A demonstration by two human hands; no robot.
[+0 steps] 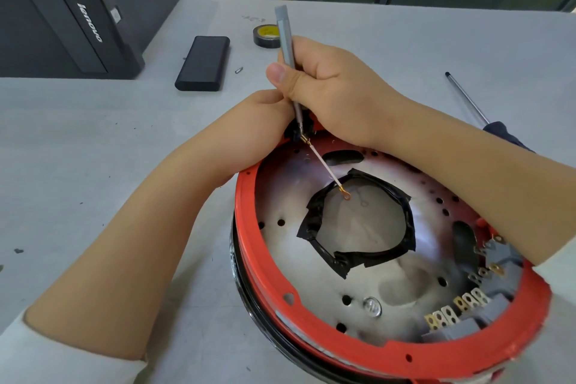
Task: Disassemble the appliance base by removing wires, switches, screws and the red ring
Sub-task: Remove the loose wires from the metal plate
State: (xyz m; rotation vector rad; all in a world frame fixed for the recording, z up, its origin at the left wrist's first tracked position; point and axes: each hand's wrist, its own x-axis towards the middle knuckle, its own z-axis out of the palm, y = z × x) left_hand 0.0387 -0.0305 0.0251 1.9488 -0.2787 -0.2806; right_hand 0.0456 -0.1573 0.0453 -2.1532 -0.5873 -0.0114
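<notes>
The appliance base [389, 274] lies upside down on the table, a metal plate ringed by the red ring [249, 246]. My right hand [330, 90] grips a slim grey screwdriver [286, 37], its tip down at the ring's far edge by a black part [294, 131]. My left hand [258, 125] holds the base's far rim beside that part; its fingers are hidden. A thin pink wire [324, 165] with gold ring terminals runs from the tip toward the taped central hole [358, 221]. Grey switches with terminals [467, 305] sit at the near right.
A black power bank [204, 62], a roll of black tape [268, 36] and a small bit [238, 69] lie on the grey table beyond. A long screwdriver [467, 100] rests at right. A black computer case [62, 15] stands at far left.
</notes>
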